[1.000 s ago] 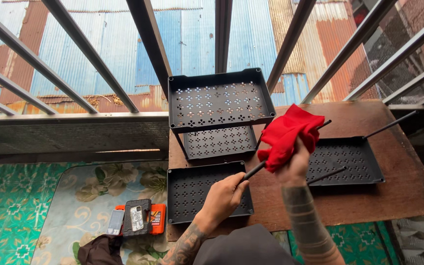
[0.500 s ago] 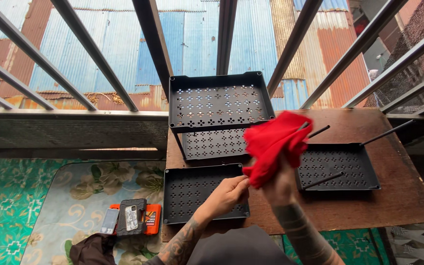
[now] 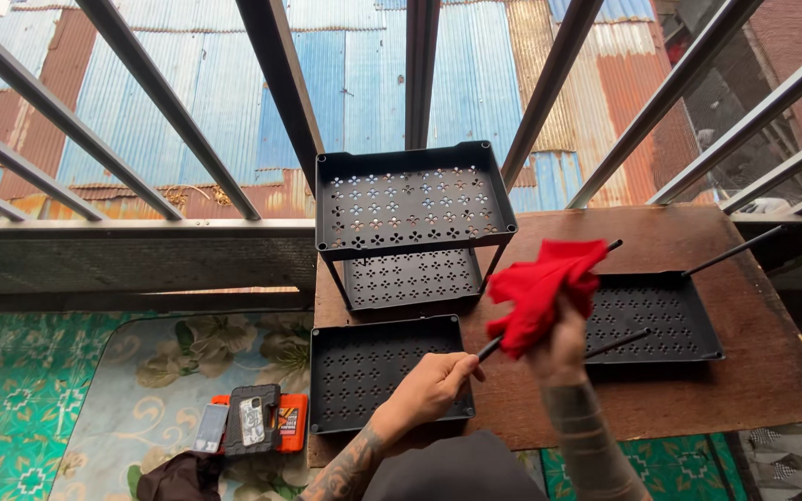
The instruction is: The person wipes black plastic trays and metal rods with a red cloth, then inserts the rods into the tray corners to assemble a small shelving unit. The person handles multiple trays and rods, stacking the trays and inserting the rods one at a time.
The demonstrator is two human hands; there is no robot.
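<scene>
Hands wiping a thin black rod with a red cloth above a wooden tabletop.
Left hand [image 3: 433, 385] is closed around the near end of the black rod [image 3: 491, 349]; right hand [image 3: 561, 345] is bunched in the red cloth [image 3: 542, 283], pinching it about the rod just right of the perforated black tray [image 3: 387, 371]. Judged risks: the rod may slip from the cloth and knock the second tray [image 3: 652, 320] farther right, whose loose rods [image 3: 730, 250] could roll off the tabletop [image 3: 754, 380]; the tiered rack [image 3: 412, 199] behind the tray stands near the edge.
</scene>
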